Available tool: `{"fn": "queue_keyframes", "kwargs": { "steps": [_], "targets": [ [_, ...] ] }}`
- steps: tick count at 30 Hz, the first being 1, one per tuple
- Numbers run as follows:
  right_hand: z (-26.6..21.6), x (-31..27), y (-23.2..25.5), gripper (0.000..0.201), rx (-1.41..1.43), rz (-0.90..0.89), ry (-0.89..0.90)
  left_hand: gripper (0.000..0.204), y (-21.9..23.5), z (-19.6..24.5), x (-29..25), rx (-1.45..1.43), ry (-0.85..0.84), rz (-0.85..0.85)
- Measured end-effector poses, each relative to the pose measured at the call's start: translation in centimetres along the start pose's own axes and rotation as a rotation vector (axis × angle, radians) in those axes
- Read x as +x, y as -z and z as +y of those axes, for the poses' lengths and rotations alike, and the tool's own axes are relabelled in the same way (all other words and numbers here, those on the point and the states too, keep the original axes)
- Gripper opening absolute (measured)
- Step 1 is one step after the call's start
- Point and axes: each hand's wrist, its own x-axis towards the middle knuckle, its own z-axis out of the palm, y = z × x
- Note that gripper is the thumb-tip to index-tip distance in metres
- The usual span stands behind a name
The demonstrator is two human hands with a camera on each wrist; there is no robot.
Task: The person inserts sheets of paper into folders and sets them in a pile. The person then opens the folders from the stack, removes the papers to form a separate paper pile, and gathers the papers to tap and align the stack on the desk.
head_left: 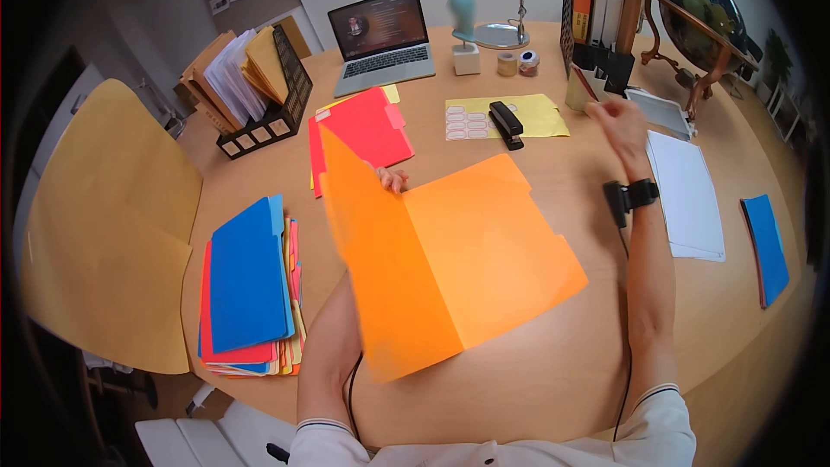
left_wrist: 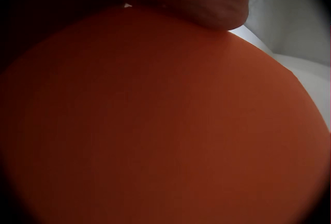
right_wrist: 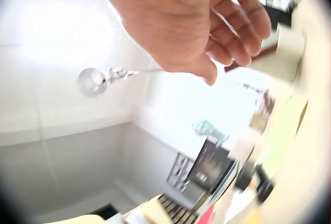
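Note:
An orange folder (head_left: 467,251) is spread open above the desk, its left flap tilted up. At the top of its fold, the left hand (head_left: 394,180) grips it with curled fingers; the rest of that hand is behind the flap. In the left wrist view the folder (left_wrist: 165,120) fills most of the picture below part of the hand (left_wrist: 201,1). The right hand (head_left: 621,131) is raised beside a beige holder (head_left: 577,97) with a dark red item in it. From the right wrist, that hand (right_wrist: 201,27) shows loosely bent fingers and a separate thumb, with nothing visibly held.
Blue and mixed folders (head_left: 251,285) are stacked at left, with red folders (head_left: 359,134) behind. A stapler (head_left: 506,124) lies on a yellow sheet (head_left: 545,117) near labels. White paper (head_left: 687,199) and a blue folder (head_left: 767,251) lie right. A laptop (head_left: 380,39) and globe (head_left: 702,13) stand behind.

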Motion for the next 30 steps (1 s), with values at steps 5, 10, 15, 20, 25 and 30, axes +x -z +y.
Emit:
{"fn": "queue_keyframes", "kwargs": {
  "steps": [5, 10, 15, 20, 25, 30],
  "targets": [
    [8.2, -1.5, 4.7, 0.058, -0.642, -0.106, -0.532, 0.034, 1.1, 2.0, -0.3, 0.029, -0.013, 0.014],
    [9.9, -2.7, 4.6, 0.050, -0.731, -0.094, -0.658, 0.034, 1.6, 3.3, -1.1, 0.059, 0.008, 0.028],
    [9.8, -2.6, 3.7, 0.035, -0.779, -0.058, -0.641, 0.034, 2.0, 5.0, -1.5, 0.094, 0.024, 0.036],
    [11.5, -2.7, 3.7, 0.027, -0.789, 0.051, -0.542, 0.034, 2.4, 5.5, -2.1, 0.104, 0.045, 0.053],
    [12.2, -2.6, 4.1, 0.025, -0.676, 0.118, -0.562, 0.034, 1.7, 3.3, -2.0, 0.060, 0.090, 0.042],
    [12.0, -2.1, 5.1, 0.029, -0.509, 0.196, -0.632, 0.034, -0.6, -1.5, -0.9, -0.031, 0.148, -0.001]
  ]
}}
